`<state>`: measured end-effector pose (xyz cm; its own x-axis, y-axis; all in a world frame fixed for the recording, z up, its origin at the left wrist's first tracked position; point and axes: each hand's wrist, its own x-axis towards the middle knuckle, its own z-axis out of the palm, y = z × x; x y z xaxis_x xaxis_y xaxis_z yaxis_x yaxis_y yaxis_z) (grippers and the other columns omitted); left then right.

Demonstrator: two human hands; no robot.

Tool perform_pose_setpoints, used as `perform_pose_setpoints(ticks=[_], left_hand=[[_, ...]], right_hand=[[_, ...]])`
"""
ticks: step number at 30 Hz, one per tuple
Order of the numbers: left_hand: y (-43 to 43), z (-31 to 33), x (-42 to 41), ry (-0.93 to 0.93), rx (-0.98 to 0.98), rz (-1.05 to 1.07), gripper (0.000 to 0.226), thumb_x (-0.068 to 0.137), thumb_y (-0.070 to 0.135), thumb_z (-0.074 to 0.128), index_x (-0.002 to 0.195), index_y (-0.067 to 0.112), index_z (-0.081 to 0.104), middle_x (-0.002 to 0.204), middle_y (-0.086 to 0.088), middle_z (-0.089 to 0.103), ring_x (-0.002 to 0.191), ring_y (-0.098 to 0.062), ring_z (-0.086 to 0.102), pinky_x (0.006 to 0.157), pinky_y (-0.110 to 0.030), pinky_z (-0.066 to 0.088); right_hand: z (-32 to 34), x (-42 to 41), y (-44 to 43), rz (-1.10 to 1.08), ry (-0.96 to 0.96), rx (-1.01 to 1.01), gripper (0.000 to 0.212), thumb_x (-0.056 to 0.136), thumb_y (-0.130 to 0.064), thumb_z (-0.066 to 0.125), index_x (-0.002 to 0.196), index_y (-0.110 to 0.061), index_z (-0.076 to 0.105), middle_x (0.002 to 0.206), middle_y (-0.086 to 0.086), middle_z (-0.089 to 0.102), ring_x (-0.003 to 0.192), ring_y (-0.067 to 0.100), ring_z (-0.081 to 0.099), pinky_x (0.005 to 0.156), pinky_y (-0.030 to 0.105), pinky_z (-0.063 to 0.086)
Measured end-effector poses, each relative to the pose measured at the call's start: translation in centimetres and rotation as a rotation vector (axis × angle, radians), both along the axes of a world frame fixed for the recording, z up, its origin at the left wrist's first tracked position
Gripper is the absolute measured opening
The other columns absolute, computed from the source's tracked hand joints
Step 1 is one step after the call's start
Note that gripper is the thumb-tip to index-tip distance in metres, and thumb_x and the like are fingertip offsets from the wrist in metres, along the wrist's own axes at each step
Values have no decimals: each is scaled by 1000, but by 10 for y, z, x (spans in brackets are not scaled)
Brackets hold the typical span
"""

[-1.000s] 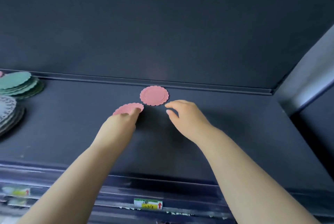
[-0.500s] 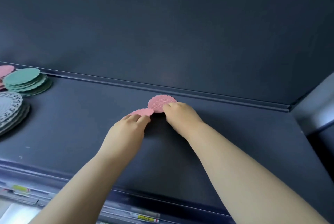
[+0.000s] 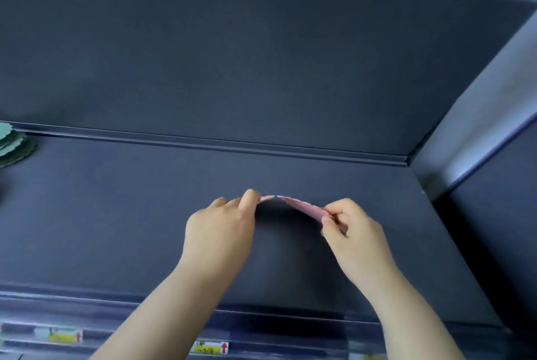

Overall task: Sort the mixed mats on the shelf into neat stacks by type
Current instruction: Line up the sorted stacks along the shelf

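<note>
mats (image 3: 302, 206) pinched by left hand (image 3: 220, 232) and right hand (image 3: 357, 236); yellow label (image 3: 209, 348) writing blurred.

The left grip (image 3: 220, 232) and right grip (image 3: 357, 239) are bare, as are both forearms (image 3: 162, 301).

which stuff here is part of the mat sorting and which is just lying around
Part of the job:
left hand, pinching the left pink mat
right hand, pinching the right pink mat
green mat stack at the left edge
shelf

Just lying about:
price labels on the shelf's front rail
</note>
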<state>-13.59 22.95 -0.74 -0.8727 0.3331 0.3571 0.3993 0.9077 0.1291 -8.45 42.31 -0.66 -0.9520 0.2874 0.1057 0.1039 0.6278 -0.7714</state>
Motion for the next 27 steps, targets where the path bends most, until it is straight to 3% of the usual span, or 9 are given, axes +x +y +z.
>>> perform_pose_setpoints(ticks=[3,5,7,10,12,16,19,24,27], left_hand=[[-2,0,7,-86,-13,165,37,75,4,65,102,24,49,56,8,38,44,-13,30,37,-23,16],[-7,0,9,-171,160,154,31,92,9,44,116,29,47,71,7,52,56,-17,45,47,-31,39],[-13,0,15,-204,363,89,24,97,15,40,112,25,55,85,5,65,63,-21,53,60,-35,48],[-27,9,29,-28,458,-24,23,92,13,51,102,31,60,96,21,64,74,-9,58,70,-17,47],[-45,20,38,69,492,-93,33,85,10,57,104,37,59,99,37,55,89,8,56,80,-2,38],[-102,22,48,148,488,-109,34,87,12,58,107,41,60,111,36,54,104,14,50,92,-10,39],[-155,19,61,206,450,-50,24,90,24,51,108,38,57,108,32,52,101,5,55,91,-13,42],[-270,12,96,235,372,67,26,89,27,51,97,13,72,100,7,69,96,-11,62,85,-25,48],[-351,4,120,265,350,105,31,92,30,50,95,11,74,99,5,69,96,-12,62,88,-25,47]], right_hand=[[-10,6,-7,27,27,-29,14,91,-15,51,88,-28,49,71,-4,61,57,9,49,50,13,38],[-12,3,-12,42,52,-31,24,92,-16,49,93,-39,47,72,-6,61,58,11,53,52,11,39],[-11,0,-18,62,64,-44,25,93,-15,46,84,-38,50,66,-5,59,56,13,54,48,13,36],[-6,-2,-35,110,119,-63,19,92,-13,47,80,-25,57,66,1,61,66,19,61,45,17,32],[-1,-2,-54,173,141,-76,18,92,-13,48,90,-22,63,58,-4,58,52,11,51,44,17,31],[4,-3,-103,298,180,-53,24,92,-11,48,103,-24,66,44,-8,39,41,10,34,40,15,24],[7,1,-155,388,266,-10,27,92,-9,49,110,-20,66,49,-13,46,43,10,37,42,11,25],[5,20,-271,496,407,30,27,89,-5,54,111,-11,67,48,-23,47,53,-4,50,50,2,32],[-7,34,-350,572,468,35,30,85,-9,52,111,-9,67,91,-10,70,84,-6,61,74,6,45]])
